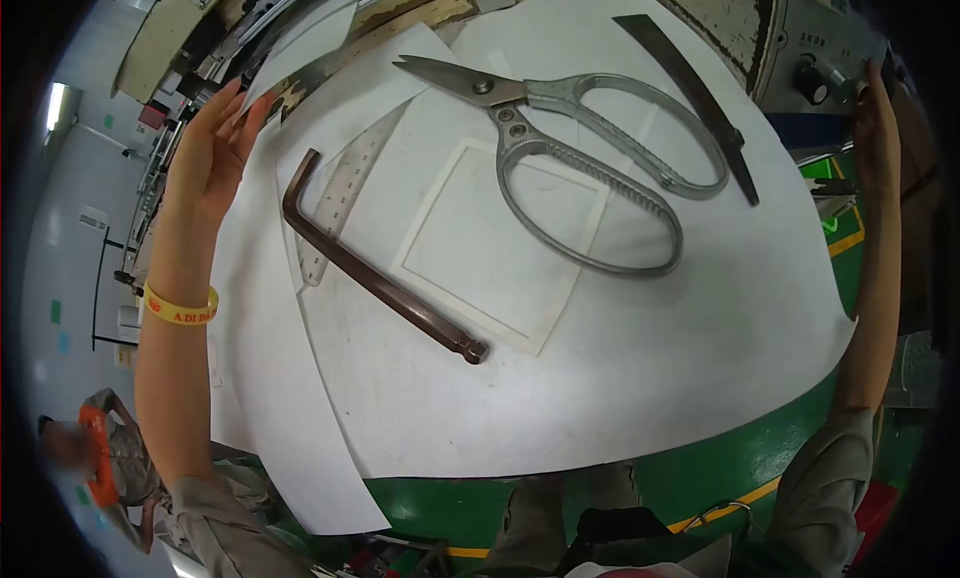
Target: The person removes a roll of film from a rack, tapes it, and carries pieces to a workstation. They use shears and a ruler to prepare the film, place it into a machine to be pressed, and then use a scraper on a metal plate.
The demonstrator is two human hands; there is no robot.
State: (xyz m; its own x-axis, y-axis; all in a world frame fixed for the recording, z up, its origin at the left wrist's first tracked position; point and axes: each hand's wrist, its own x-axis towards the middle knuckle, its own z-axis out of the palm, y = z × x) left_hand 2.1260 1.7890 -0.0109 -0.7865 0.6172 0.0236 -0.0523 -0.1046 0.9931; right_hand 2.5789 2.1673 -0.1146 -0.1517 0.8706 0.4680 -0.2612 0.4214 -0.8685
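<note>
My left hand (212, 163) is at the upper left, its fingers closed on the edge of a narrow white sheet (315, 408). My right hand (877, 123) is at the far right beside a knob panel; shadow hides its fingertips. Large metal scissors (515, 103) lie with blades slightly apart on the white-covered surface (640, 378). Left of them lies a brown hex key (375, 278), partly over a clear ruler (350, 188). A dark curved blade-like tool (690, 88) is at the upper right. Below the scissors lies a translucent rectangular sheet (490, 258).
A machine panel with a black knob (812, 82) borders the upper right. Worn metal machine parts line the far edge. At the lower left, a person in an orange vest (97, 456) is in the background. Green floor (440, 508) shows below the surface.
</note>
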